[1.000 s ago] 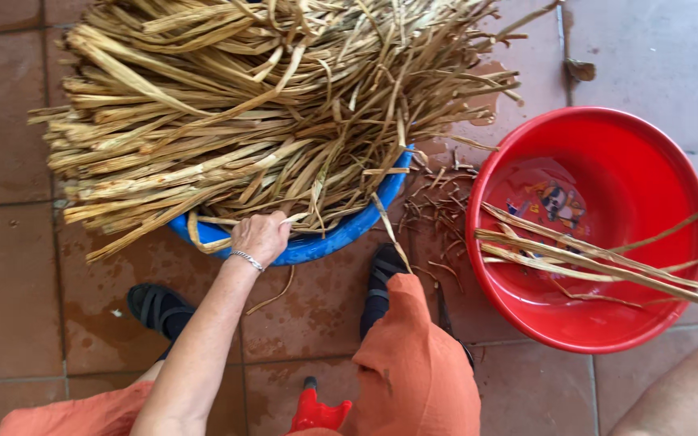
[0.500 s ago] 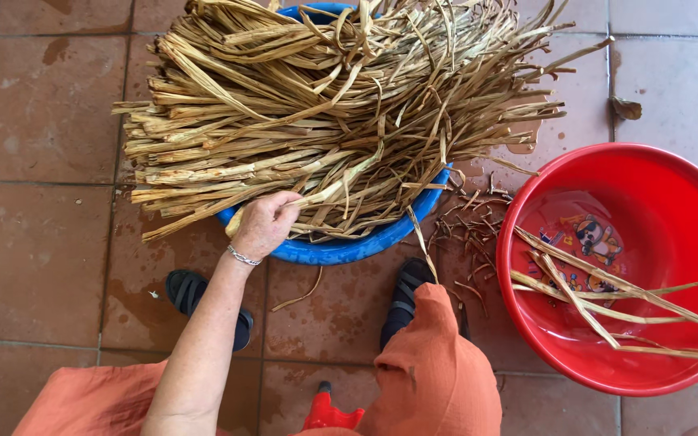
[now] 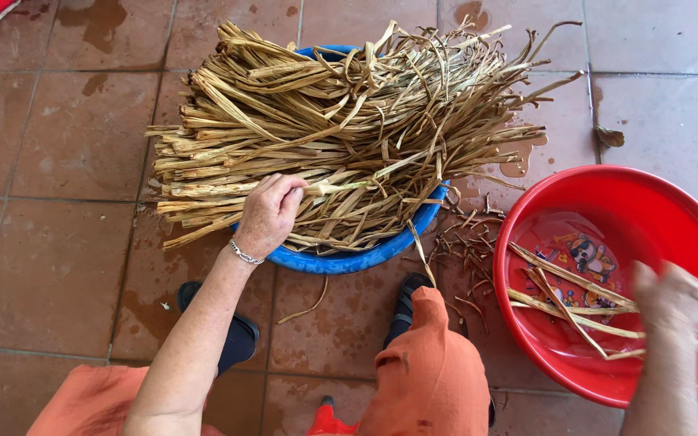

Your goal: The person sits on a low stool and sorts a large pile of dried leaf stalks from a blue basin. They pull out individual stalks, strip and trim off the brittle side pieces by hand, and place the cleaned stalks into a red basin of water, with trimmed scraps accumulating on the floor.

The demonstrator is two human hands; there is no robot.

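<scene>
The left hand (image 3: 270, 214) is curled around one dried reed strip (image 3: 341, 187) at the near edge of the heap of dried strips (image 3: 341, 121), which lies piled across a blue basin (image 3: 349, 260). The right hand (image 3: 672, 297) hovers over the red basin (image 3: 607, 194) among a few loose strips (image 3: 567, 303) lying inside it — motion blur hides the fingers, so its grip cannot be told

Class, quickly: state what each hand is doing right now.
Left hand: fingers closed on a dried leaf strip from the pile in the blue basin.
Right hand: blurred over the red basin; cannot be told.
</scene>
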